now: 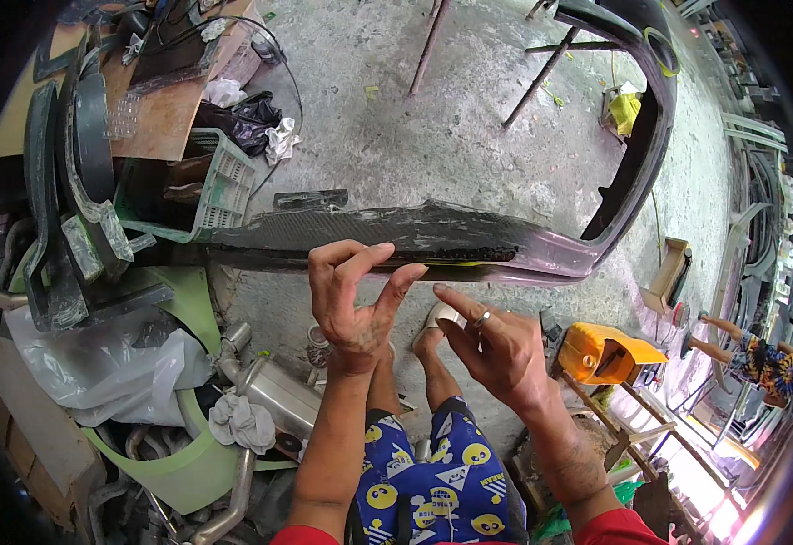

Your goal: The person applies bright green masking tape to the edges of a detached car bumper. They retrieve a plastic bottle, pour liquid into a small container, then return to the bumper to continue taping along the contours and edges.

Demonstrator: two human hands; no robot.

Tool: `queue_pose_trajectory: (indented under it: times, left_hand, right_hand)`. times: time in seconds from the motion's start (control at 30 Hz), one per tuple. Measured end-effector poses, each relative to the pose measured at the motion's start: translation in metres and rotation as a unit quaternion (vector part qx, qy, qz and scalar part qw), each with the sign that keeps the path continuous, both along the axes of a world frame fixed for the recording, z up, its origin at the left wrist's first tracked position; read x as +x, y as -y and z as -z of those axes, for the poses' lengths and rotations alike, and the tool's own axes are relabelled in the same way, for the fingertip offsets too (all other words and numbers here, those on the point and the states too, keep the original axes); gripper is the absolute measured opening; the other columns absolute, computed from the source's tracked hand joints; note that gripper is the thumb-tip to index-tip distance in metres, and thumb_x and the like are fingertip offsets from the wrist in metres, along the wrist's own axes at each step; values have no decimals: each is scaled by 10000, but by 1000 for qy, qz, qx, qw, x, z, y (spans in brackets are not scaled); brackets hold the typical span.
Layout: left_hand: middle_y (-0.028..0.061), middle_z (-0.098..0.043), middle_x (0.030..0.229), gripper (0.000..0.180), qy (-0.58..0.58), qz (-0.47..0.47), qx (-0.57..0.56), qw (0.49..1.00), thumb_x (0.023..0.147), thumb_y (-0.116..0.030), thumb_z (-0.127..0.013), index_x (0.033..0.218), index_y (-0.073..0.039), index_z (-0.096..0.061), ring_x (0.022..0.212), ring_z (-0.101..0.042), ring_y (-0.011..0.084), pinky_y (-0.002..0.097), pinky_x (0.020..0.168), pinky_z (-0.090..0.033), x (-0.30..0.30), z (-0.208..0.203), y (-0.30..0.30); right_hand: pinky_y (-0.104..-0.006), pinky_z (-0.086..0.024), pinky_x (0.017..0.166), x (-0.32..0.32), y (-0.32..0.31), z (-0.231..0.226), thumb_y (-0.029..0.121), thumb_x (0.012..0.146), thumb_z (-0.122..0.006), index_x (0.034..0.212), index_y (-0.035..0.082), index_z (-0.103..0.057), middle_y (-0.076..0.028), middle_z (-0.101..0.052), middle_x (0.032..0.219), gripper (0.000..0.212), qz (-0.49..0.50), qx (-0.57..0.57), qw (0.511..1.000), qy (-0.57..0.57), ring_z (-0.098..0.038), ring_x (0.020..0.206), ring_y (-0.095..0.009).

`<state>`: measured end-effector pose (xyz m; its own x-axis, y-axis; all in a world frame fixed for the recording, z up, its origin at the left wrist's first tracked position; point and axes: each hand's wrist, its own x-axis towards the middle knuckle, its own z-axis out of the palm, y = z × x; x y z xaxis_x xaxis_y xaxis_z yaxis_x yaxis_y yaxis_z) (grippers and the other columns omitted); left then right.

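Observation:
A long dark car bumper (396,232) with a scuffed, partly bare surface lies crosswise in front of me, its right end curving up and away. My left hand (351,300) is at its near edge, fingers bent, with a gap between thumb and index finger and nothing visible in it. I cannot tell whether its fingertips touch the bumper. Just right of it, my right hand (501,350), with a ring on one finger, has its index finger stretched toward the bumper edge and its thumb apart. A thin yellow-green strip (455,264) shows along that edge.
A green plastic crate (224,186) and curved dark trim pieces (44,200) stand at left. Below them lie clear plastic sheeting (97,359) and a metal muffler (278,400). A cut orange jerrycan (587,354) stands at right. Another person (764,363) is at far right.

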<state>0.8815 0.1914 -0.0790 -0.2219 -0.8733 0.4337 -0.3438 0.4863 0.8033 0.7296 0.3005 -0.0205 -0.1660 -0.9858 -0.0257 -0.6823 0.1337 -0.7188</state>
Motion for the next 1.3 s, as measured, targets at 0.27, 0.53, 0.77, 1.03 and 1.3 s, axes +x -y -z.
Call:
queue_pose_trajectory:
  times: [0.27, 0.53, 0.77, 1.03, 1.3]
  left_hand:
    - [45, -543, 1025, 400, -15, 11, 13, 1000, 793, -177, -890, 1119, -76, -682, 815, -472, 153, 281, 664, -422, -2, 1, 2]
    - [34, -556, 1051, 398, -23, 12, 40, 999, 800, -99, -874, 1143, -76, -675, 822, -454, 144, 280, 701, -408, -2, -2, 1]
    - [30, -560, 1052, 396, -20, 10, 35, 999, 802, -87, -870, 1146, -77, -672, 829, -454, 141, 277, 705, -407, -1, -7, 2]
    - [73, -640, 1036, 203, -11, 27, -1, 1000, 913, 8, -717, 1098, -47, -655, 892, -536, 178, 303, 765, -457, 9, -19, 1]
    - [110, -741, 1188, 238, 67, 126, -36, 989, 992, 24, -544, 1219, -37, -583, 1031, -582, 237, 363, 953, -469, 8, -28, -11]
  right_hand:
    - [-354, -471, 524, 21, -33, 14, 76, 891, -750, 1337, 121, -655, -104, -605, 652, 458, 71, 73, 988, 118, -588, 528, -220]
    - [-386, -520, 589, 46, -74, 26, 113, 914, -727, 1348, 136, -635, -158, -671, 755, 444, 57, 166, 972, 155, -675, 630, -288]
    - [-390, -537, 631, 49, -79, 31, 131, 922, -721, 1344, 121, -627, -150, -692, 797, 432, 63, 187, 967, 162, -683, 659, -294]
    - [-394, -535, 669, 45, -137, 101, 236, 926, -713, 1291, 83, -657, -190, -704, 843, 400, 123, 279, 929, 211, -685, 705, -315]
    - [-354, -539, 554, 19, -342, 211, 313, 878, -768, 1255, 74, -683, -146, -708, 824, 454, 201, 392, 888, 132, -668, 630, -214]
